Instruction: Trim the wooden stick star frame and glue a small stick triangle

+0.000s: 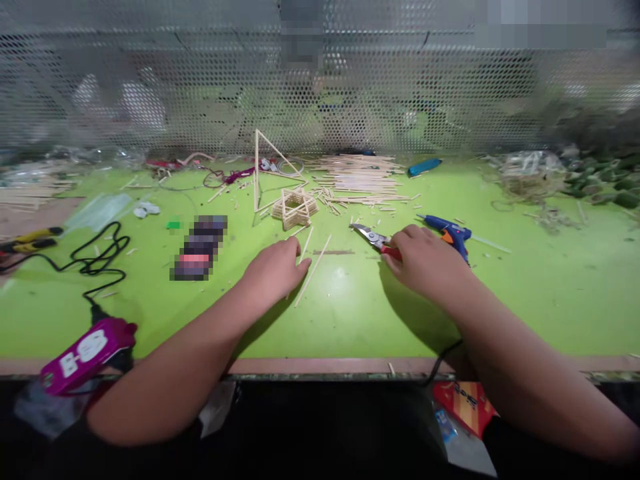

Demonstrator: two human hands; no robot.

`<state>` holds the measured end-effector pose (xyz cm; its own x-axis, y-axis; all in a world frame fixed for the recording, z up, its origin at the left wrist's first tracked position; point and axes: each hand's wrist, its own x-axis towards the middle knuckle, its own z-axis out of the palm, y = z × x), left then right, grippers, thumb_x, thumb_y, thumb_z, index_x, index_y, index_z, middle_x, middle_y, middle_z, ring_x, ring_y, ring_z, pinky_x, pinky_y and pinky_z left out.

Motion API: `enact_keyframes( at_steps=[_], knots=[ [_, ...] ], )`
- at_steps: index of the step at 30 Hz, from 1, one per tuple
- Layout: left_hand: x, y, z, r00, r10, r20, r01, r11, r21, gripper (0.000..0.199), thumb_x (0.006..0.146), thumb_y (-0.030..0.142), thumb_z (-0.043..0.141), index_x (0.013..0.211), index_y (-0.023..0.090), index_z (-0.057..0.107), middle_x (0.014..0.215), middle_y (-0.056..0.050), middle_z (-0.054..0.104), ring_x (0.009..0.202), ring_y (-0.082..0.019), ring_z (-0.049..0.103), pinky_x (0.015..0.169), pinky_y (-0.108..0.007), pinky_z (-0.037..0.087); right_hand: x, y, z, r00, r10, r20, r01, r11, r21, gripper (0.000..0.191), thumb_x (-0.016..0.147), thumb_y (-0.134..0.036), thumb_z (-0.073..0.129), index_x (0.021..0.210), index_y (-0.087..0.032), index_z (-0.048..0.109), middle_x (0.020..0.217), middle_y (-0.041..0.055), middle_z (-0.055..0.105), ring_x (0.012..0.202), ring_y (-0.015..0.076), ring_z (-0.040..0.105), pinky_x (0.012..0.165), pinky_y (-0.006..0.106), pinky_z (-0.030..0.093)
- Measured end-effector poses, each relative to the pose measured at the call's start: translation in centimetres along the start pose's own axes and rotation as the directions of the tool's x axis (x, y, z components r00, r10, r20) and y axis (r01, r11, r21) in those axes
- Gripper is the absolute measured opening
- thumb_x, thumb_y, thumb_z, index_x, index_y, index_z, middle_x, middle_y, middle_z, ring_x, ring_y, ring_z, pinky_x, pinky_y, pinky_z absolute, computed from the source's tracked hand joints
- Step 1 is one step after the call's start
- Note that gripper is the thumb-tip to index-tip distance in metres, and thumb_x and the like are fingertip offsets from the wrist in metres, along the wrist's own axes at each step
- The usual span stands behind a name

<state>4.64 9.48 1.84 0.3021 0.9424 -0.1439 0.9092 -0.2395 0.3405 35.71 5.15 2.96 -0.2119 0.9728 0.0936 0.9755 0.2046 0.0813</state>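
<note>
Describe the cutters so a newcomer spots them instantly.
Find the green tabletop, then the right hand beside the blue glue gun. From that hand, the cutters point leftward and away; their silver blades and red handle set them apart from the glue gun.

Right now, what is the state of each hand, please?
Left hand: curled at the thin sticks; whether it grips one cannot be told.
Right hand: closed, holding the cutter.

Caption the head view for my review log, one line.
Left hand at thin wooden sticks, right hand on red-handled shears, star-shaped stick stack beyond.
</note>
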Motion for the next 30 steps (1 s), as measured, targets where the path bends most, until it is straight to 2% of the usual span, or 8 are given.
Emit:
enact_keyframes(
  at_steps=[4,9,14,19,22,24,26,30],
  knots=[
    [0.1,0.1,0.2,1.0,-0.014,0.023,0.012,0.997,0.081,0.024,0.107,0.038,0.055,0.109,0.018,0.069,0.101,-0.016,0.076,0.084,-0.032,0.069,0.071,-0.039,0.043,-0.3,1.5,1.2,0.997,-0.007,0.082,0.006,1.0,0.015,0.02,0.099,-0.032,0.064,0.108,-0.016,0.074,0.112,0.019,0.075,0.1,0.0356,0.071,0.079,0.044,0.051],
    [0.2,0.7,0.1,0.998,0.035,0.055,-0.047,0.968,0.247,0.03,0.108,0.028,0.044,0.111,0.014,0.07,0.101,-0.02,0.075,0.079,-0.033,0.069,0.066,-0.039,0.04,0.2,1.5,1.8,0.993,0.031,0.116,-0.033,0.999,0.015,0.017,0.097,-0.024,0.06,0.107,-0.018,0.072,0.112,0.0189,0.073,0.092,0.0339,0.07,0.065,0.041,0.045],
    [0.6,0.6,0.3,0.996,0.065,0.057,-0.079,0.952,0.295,0.026,0.104,0.023,0.048,0.107,0.014,0.073,0.092,-0.018,0.075,0.075,-0.033,0.069,0.067,-0.039,0.04,0.9,1.6,2.2,0.992,0.079,0.102,-0.085,0.995,0.047,0.008,0.092,-0.025,0.066,0.097,-0.019,0.07,0.106,0.0183,0.072,0.087,0.0326,0.069,0.061,0.039,0.038],
    [1.0,-0.5,-0.2,0.998,0.047,0.029,-0.051,0.988,0.146,0.013,0.097,0.024,0.058,0.09,0.02,0.068,0.085,-0.012,0.074,0.07,-0.029,0.065,0.065,-0.038,0.035,1.0,2.4,1.3,0.988,0.143,0.053,-0.149,0.977,0.153,0.005,0.091,-0.024,0.066,0.088,-0.023,0.061,0.087,0.0093,0.07,0.077,0.0259,0.064,0.065,0.037,0.036],
    [1.0,-1.4,-0.8,0.998,-0.045,0.033,0.05,0.982,-0.18,0.009,0.095,0.027,0.066,0.088,0.023,0.064,0.084,-0.007,0.074,0.07,-0.025,0.066,0.064,-0.035,0.041,1.0,2.7,0.3,0.97,0.231,0.076,-0.243,0.904,0.352,0.019,0.091,-0.028,0.069,0.08,-0.026,0.054,0.073,0.0023,0.065,0.066,0.0209,0.058,0.061,0.034,0.033],
    [1.1,-1.9,-1.0,0.991,-0.103,0.089,0.134,0.853,-0.504,0.011,0.098,0.032,0.067,0.093,0.023,0.063,0.079,-0.003,0.072,0.065,-0.02,0.064,0.061,-0.033,0.044,0.9,2.6,-0.4,0.964,0.252,0.083,-0.253,0.78,0.572,0.031,0.094,-0.037,0.072,0.077,-0.026,0.049,0.068,-0.0001,0.062,0.063,0.0189,0.057,0.06,0.033,0.036],
    [1.1,-2.2,-0.9,0.981,-0.088,0.17,0.189,0.597,-0.78,0.015,0.102,0.037,0.067,0.098,0.024,0.061,0.072,0.003,0.063,0.055,-0.015,0.054,0.054,-0.028,0.041,0.7,2.2,-0.9,0.968,0.227,0.106,-0.22,0.562,0.798,0.037,0.098,-0.05,0.074,0.08,-0.026,0.052,0.071,-0.0001,0.066,0.065,0.019,0.062,0.063,0.033,0.044],
    [0.9,-1.8,-0.3,0.977,0.046,0.21,0.198,0.185,-0.963,0.021,0.103,0.041,0.074,0.106,0.023,0.063,0.067,0.008,0.049,0.05,-0.008,0.035,0.048,-0.02,0.027,0.1,1.3,-1.1,0.983,0.098,0.158,-0.171,0.143,0.975,0.039,0.101,-0.061,0.075,0.089,-0.025,0.066,0.071,-0.0006,0.067,0.064,0.0175,0.063,0.064,0.034,0.051]
  ],
)
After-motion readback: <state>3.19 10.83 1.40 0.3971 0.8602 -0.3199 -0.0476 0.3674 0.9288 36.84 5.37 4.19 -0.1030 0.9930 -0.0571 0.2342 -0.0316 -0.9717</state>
